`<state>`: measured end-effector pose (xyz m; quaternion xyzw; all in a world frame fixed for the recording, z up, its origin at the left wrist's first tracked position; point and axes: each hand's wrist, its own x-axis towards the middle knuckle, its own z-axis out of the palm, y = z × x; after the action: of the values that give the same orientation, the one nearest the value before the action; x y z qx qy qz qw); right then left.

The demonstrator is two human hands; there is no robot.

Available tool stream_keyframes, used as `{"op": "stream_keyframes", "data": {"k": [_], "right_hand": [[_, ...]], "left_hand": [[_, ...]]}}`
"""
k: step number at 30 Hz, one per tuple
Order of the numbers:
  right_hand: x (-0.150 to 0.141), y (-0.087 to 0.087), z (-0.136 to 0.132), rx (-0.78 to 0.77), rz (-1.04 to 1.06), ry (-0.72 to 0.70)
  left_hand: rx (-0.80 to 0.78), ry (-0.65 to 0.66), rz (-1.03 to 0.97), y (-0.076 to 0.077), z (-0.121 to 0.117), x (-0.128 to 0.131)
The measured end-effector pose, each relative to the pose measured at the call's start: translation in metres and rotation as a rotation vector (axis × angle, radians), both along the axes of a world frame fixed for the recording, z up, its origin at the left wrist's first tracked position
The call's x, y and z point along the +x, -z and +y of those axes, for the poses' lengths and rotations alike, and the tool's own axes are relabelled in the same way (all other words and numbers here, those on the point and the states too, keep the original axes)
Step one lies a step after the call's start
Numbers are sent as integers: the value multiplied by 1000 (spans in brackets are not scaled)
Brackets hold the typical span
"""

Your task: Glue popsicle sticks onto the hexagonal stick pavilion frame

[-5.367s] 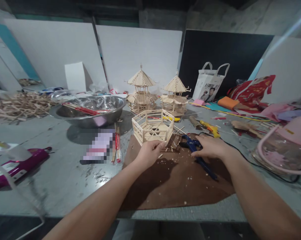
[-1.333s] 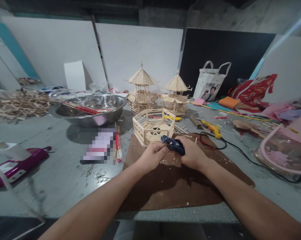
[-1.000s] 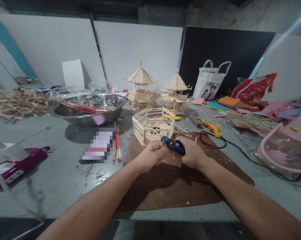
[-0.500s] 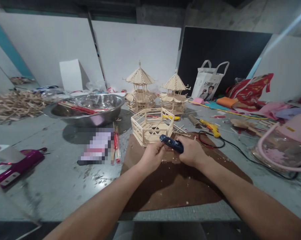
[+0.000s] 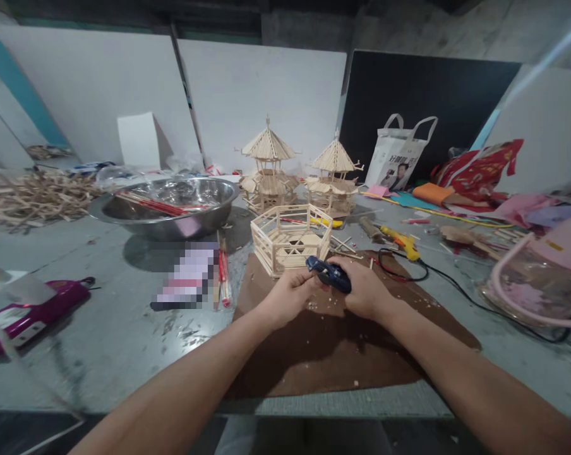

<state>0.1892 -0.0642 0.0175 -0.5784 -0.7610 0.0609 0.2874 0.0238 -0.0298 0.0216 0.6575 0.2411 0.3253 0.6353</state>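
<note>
In my right hand (image 5: 368, 289) is a dark blue hand tool (image 5: 331, 275), its far end angled up and to the left. My left hand (image 5: 292, 294) is closed in a pinch beside the tool's tip; whatever lies between its fingertips is too small to make out. Just beyond both hands stands a six-sided open frame of thin wooden sticks (image 5: 291, 243) with railing-like walls. A brown board (image 5: 314, 360) lies under my hands, scattered with tiny pale chips.
Two stick pagodas (image 5: 268, 158) stand behind the frame. To the left are a steel basin (image 5: 172, 224), a phone (image 5: 186, 275), red-wrapped sticks (image 5: 224, 278) and a purple device (image 5: 53, 309). On the right lie a yellow glue gun (image 5: 402, 240) with its black cord and a pink-handled clear container (image 5: 532, 278).
The blue tool has turned slightly in my right hand and now shows a gap along its side. My left fingers have shifted a little closer to it. The view has moved slightly.
</note>
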Motion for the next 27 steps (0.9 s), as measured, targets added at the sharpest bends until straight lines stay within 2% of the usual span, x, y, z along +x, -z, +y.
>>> {"op": "stream_keyframes", "data": {"k": [3,7,14,18,23,27], "right_hand": [[2,1,0,5,-29,-28],[2,0,-2,6,-54,-39],[1,-3,-6,54,-92,-59],[2,-3,-7,60,-121,-51],[1,-3,-7,13,-169,-2],[-1,-6,-6,-37,-201,69]], "left_hand": [[-213,131,-12,0,2,-3],[-387,291,-13,0,6,-7],[-476,416,-66,0,6,-8],[-467,415,-64,1,5,-8],[-430,344,-31,1,5,-8],[-292,226,-13,0,4,-6]]}}
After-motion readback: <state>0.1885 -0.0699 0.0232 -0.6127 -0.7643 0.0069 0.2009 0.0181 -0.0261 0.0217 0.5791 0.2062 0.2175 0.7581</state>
